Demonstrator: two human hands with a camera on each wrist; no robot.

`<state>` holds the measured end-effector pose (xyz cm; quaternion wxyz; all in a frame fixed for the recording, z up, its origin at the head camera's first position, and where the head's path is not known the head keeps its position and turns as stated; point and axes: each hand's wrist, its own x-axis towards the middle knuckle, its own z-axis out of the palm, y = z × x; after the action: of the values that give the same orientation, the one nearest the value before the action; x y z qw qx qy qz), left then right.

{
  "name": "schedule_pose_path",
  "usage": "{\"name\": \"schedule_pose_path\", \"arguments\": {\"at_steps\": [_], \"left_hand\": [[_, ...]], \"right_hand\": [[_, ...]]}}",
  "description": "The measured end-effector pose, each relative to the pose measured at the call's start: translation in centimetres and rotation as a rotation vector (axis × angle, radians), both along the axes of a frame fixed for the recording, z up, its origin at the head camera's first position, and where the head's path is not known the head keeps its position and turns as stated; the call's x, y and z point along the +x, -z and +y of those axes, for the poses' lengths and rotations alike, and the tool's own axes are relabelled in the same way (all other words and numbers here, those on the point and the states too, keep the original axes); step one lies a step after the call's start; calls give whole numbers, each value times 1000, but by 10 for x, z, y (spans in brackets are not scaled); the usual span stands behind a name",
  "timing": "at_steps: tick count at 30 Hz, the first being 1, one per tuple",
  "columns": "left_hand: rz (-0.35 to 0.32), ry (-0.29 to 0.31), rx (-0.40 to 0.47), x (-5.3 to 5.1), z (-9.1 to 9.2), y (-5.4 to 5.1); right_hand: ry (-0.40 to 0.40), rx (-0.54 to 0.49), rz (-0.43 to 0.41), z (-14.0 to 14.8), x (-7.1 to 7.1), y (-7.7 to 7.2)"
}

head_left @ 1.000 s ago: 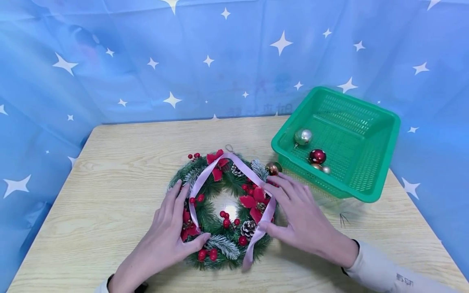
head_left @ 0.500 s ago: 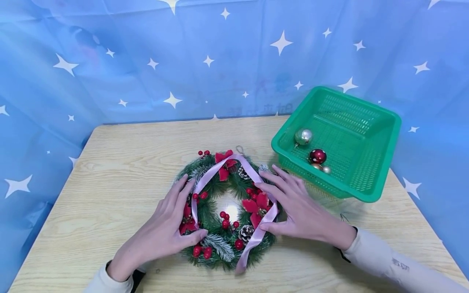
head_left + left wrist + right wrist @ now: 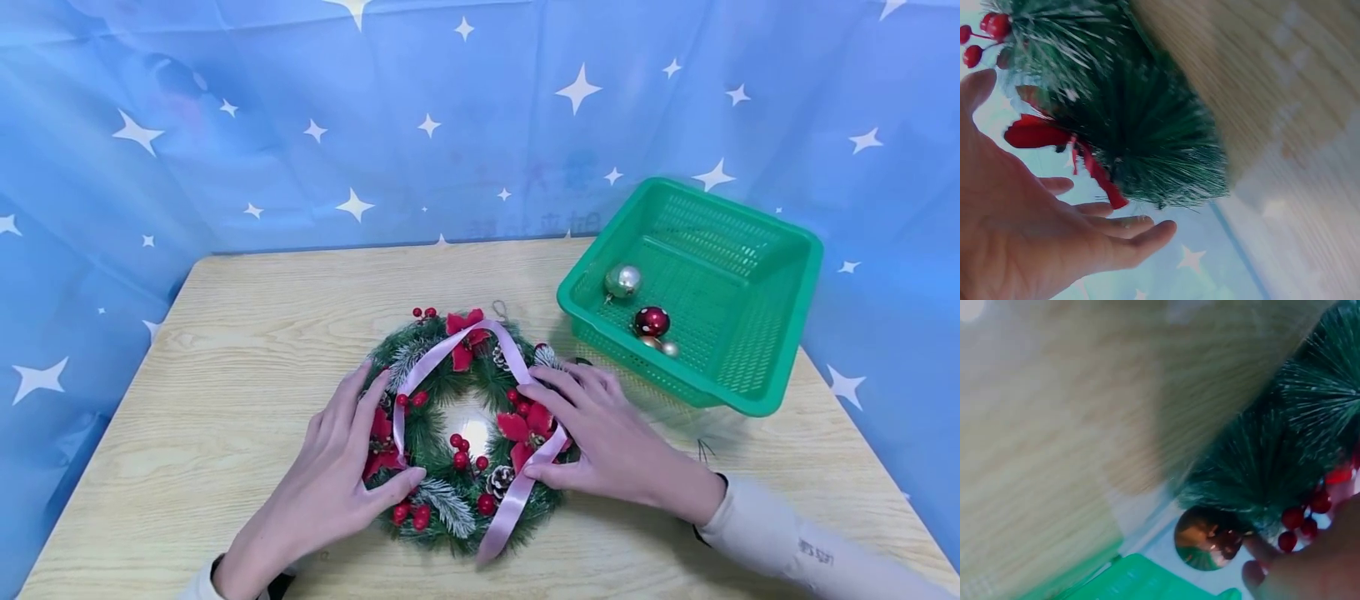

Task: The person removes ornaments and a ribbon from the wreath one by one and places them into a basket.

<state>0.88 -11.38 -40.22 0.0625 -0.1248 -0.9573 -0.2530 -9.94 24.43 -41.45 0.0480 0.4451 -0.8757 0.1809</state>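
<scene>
A green Christmas wreath (image 3: 450,525) lies flat on the table, set with red flowers, red berries, pinecones and frosted sprigs. A pink ribbon (image 3: 510,508) is draped across its top and down both sides. My left hand (image 3: 326,475) rests along the wreath's left side, fingers spread; the left wrist view shows the fingers beside a red flower (image 3: 1038,131). Over the right side lies my right hand (image 3: 611,446), its thumb at the ribbon and its fingers extended over the greenery. A copper bauble (image 3: 1207,537) sits at the wreath's edge near the right fingers, largely hidden in the head view.
A green plastic basket (image 3: 787,333) stands at the back right, holding a silver bauble (image 3: 622,281), a dark red bauble (image 3: 652,321) and smaller ones. A thin dark sprig (image 3: 705,451) lies right of the wreath. A blue star-patterned cloth (image 3: 450,125) hangs behind the table.
The wreath has turned slightly clockwise: its top loop has shifted right and the ribbon's lower end left. Both hands have stayed on its sides. The copper bauble has become mostly covered in the head view.
</scene>
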Motion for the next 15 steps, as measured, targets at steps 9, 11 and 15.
{"name": "schedule_pose_path", "arguments": {"at_steps": [9,11,15], "left_hand": [[-2,-48,-15,9,13,-1],[-5,-46,-21,10,15,0],[-12,-37,-14,11,18,1]], "right_hand": [[122,30,70,-13,26,1],[137,35,101,-15,30,1],[146,44,119,-16,32,1]]}}
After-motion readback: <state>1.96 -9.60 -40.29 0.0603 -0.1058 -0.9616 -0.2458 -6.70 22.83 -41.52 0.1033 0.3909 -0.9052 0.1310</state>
